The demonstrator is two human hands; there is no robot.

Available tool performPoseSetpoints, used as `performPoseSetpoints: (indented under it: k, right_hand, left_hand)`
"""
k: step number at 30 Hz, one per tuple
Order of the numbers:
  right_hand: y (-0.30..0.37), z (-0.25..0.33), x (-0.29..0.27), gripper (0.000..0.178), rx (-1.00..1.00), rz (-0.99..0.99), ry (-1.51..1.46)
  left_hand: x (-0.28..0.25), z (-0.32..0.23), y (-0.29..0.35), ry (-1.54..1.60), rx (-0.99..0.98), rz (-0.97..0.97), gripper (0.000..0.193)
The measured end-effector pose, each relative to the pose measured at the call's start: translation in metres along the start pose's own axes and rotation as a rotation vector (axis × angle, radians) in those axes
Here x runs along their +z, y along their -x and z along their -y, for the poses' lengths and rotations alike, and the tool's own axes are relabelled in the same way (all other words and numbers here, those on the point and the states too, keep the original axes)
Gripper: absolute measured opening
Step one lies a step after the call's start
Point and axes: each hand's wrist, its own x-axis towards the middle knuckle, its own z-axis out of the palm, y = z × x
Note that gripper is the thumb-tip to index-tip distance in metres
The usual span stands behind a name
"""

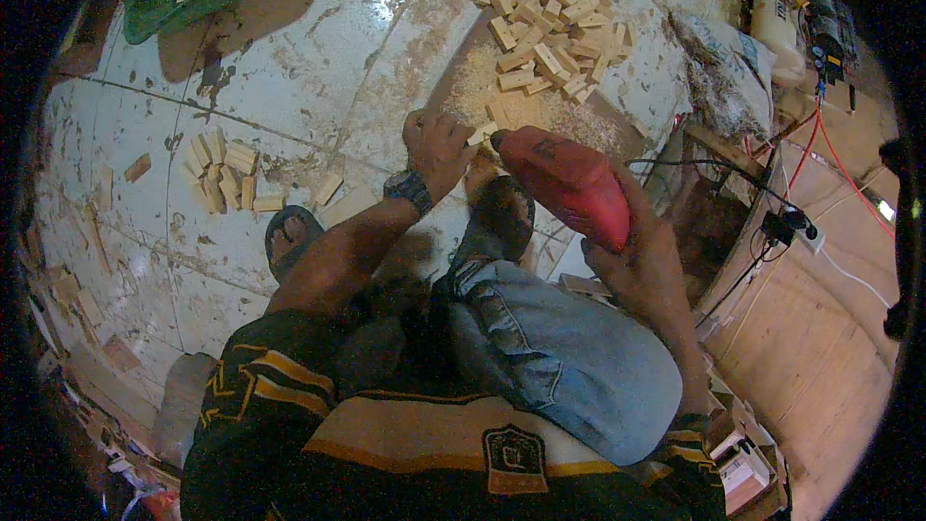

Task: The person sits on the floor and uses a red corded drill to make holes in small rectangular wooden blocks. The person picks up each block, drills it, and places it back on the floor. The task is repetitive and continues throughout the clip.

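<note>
My right hand [632, 256] is wrapped round the rear of a red power tool [569, 177], whose exact kind I cannot make out. Its dark nose points left, close beside a small pale wooden block [482, 134]. My left hand [437, 147] pinches that block from the other side, its fingers closed; whether the tool touches the wood is unclear. Another small block [497, 116] lies just beyond it in the sawdust. Farther off, a big heap of similar wooden blocks [550, 24] is piled on a sawdust-covered board [453, 87].
A smaller group of blocks [220, 172] lies on the stained tile floor at left. At the far left stands a green crate [145, 19] with blocks inside. An air compressor [779, 24], a plastic sack [723, 72], red hoses and black cables [714, 163] occupy the right, beside a plywood panel [801, 328].
</note>
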Motion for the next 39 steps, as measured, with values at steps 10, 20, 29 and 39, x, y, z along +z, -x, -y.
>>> performPoseSetpoints:
  k: [10,20,29,39]
  right_hand:
    - [0.002,-0.003,0.008,0.079,-0.054,-0.048,0.090]
    - [0.000,-0.002,0.010,0.077,-0.097,-0.068,0.097]
    - [0.003,-0.005,0.013,0.084,-0.178,-0.001,0.193]
    - [0.029,-0.007,-0.017,0.079,-0.132,-0.115,-0.113]
  left_hand:
    - [-0.001,0.000,0.001,0.002,0.011,-0.024,0.023]
    - [0.002,0.003,0.004,-0.019,0.008,0.013,0.025]
    - [-0.001,0.000,0.001,-0.045,-0.010,0.091,0.025]
    - [-0.001,-0.007,0.000,0.001,-0.047,0.009,0.023]
